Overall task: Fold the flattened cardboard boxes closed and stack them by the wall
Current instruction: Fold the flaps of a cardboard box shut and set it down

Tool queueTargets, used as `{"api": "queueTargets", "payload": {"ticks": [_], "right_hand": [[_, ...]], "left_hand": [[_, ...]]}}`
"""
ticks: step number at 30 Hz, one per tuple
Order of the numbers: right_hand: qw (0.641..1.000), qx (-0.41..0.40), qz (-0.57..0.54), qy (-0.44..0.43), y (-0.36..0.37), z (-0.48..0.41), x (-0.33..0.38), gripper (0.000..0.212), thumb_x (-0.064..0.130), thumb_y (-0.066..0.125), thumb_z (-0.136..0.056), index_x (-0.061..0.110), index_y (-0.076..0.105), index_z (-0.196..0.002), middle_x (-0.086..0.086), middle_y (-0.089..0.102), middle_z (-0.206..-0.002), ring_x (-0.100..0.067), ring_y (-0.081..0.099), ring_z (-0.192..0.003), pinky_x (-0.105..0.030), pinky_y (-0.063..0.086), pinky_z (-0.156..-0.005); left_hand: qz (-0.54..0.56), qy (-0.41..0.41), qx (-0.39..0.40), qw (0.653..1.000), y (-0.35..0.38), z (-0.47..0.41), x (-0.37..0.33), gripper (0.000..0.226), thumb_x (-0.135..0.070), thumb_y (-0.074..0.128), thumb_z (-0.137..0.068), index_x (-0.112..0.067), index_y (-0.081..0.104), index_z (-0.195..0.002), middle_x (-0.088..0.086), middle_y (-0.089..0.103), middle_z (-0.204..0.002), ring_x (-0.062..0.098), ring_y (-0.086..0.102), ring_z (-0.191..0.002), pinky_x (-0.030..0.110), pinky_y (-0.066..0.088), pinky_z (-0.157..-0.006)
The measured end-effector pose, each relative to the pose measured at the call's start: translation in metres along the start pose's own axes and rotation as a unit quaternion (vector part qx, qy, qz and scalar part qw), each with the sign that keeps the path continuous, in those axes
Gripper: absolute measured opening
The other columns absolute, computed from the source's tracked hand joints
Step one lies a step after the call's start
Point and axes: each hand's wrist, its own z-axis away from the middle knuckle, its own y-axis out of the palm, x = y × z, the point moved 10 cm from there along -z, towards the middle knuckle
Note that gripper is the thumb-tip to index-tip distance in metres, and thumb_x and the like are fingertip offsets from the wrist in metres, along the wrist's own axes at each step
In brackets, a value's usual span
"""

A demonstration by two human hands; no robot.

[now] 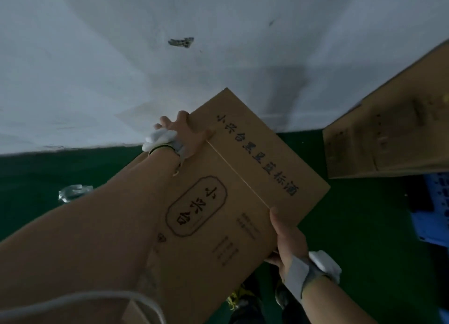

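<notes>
I hold a brown cardboard box (pixel 233 190) with black printed characters in the air in front of the white wall (pixel 145 68). My left hand (pixel 184 134) grips its far left edge, near the fold line between two panels. At the near right edge my right hand (pixel 286 241) clasps it, thumb on the printed face. Both wrists carry white and grey bands. A stack of similar cardboard boxes (pixel 388 134) stands at the right against the wall.
The floor (pixel 352 226) is dark green. A crumpled clear plastic scrap (pixel 74 192) lies on it at the left. Something blue and plastic (pixel 435 214) sits at the right edge below the stack. A white cord (pixel 85 299) crosses the bottom left.
</notes>
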Motion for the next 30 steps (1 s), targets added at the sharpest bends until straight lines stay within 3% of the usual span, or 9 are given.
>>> {"api": "queueTargets", "payload": {"ticks": [3,6,9,11,18,20,22,27,30], "right_hand": [[0.997,-0.063,-0.033,-0.027,-0.043,0.029,0.012,0.095,0.074,0.061,-0.057,0.016,0.054,-0.132,-0.012,0.058,-0.132,-0.037,0.057,-0.112,-0.053,0.051,-0.091],[0.988,-0.126,-0.059,-0.062,-0.107,0.064,0.035,0.119,0.093,0.06,-0.03,0.017,0.06,-0.122,-0.017,0.06,-0.128,-0.041,0.057,-0.111,-0.058,0.046,-0.097],[0.976,-0.157,-0.105,-0.109,-0.171,0.1,0.056,0.064,0.076,0.067,-0.054,0.027,0.061,-0.094,-0.019,0.06,-0.119,-0.039,0.056,-0.103,-0.061,0.044,-0.098],[0.969,-0.159,-0.138,-0.126,-0.223,0.112,0.06,0.047,0.054,0.064,-0.076,0.017,0.062,-0.106,-0.016,0.059,-0.12,-0.04,0.054,-0.109,-0.058,0.041,-0.102],[0.961,-0.141,-0.138,-0.193,-0.332,0.107,0.057,0.058,0.067,0.08,-0.045,0.028,0.063,-0.084,-0.004,0.066,-0.104,-0.026,0.058,-0.094,-0.05,0.043,-0.103],[0.972,-0.113,-0.099,-0.183,-0.358,0.084,0.048,0.074,0.081,0.072,-0.026,0.034,0.058,-0.081,-0.001,0.062,-0.098,-0.026,0.055,-0.099,-0.047,0.043,-0.102],[0.98,-0.083,-0.039,-0.176,-0.368,0.058,0.036,0.069,0.081,0.065,-0.029,0.036,0.056,-0.08,-0.003,0.062,-0.099,-0.025,0.057,-0.098,-0.048,0.045,-0.1],[0.979,-0.046,0.017,-0.198,-0.414,-0.012,-0.009,0.032,0.054,0.077,-0.068,0.027,0.063,-0.075,0.002,0.076,-0.089,-0.004,0.063,-0.076,-0.009,0.045,-0.067],[0.979,-0.059,0.036,-0.191,-0.436,-0.054,-0.059,0.059,0.071,0.079,-0.044,0.026,0.066,-0.08,0.029,0.069,-0.068,0.005,0.066,-0.08,-0.003,0.045,-0.069]], "left_hand": [[0.038,0.041,-0.045,0.997,-0.023,0.03,-0.031,0.076,-0.083,0.048,-0.068,-0.036,0.042,-0.128,0.013,0.041,-0.116,0.037,0.04,-0.109,0.043,0.037,-0.085],[0.044,0.092,-0.067,0.993,-0.053,0.079,-0.098,0.073,-0.08,0.047,-0.072,-0.034,0.044,-0.127,0.009,0.039,-0.105,0.036,0.043,-0.104,0.041,0.037,-0.083],[0.075,0.127,-0.082,0.986,-0.058,0.129,-0.16,0.074,-0.081,0.047,-0.07,-0.03,0.045,-0.123,0.006,0.036,-0.099,0.036,0.045,-0.101,0.039,0.036,-0.079],[0.102,0.146,-0.069,0.982,-0.048,0.164,-0.2,0.075,-0.079,0.049,-0.07,-0.028,0.045,-0.124,0.008,0.039,-0.104,0.037,0.045,-0.104,0.04,0.038,-0.082],[0.177,0.112,-0.05,0.977,0.026,0.243,-0.237,0.078,-0.074,0.058,-0.069,-0.024,0.045,-0.126,0.007,0.042,-0.111,0.035,0.046,-0.11,0.037,0.036,-0.085],[0.205,0.09,-0.024,0.974,0.061,0.26,-0.232,0.076,-0.07,0.06,-0.073,-0.019,0.045,-0.127,0.009,0.043,-0.114,0.035,0.047,-0.111,0.037,0.037,-0.087],[0.215,0.053,0.003,0.975,0.093,0.272,-0.214,0.073,-0.066,0.06,-0.076,-0.016,0.046,-0.126,0.011,0.045,-0.116,0.037,0.049,-0.11,0.036,0.038,-0.085],[0.261,-0.018,0.017,0.965,0.199,0.302,-0.189,0.104,-0.086,0.046,-0.051,-0.013,0.048,-0.125,0.017,0.05,-0.124,0.039,0.051,-0.109,0.039,0.04,-0.084],[0.257,-0.033,0.031,0.965,0.257,0.322,-0.166,0.11,-0.088,0.044,-0.047,-0.011,0.05,-0.125,0.016,0.053,-0.123,0.038,0.052,-0.109,0.045,0.045,-0.09]]}}
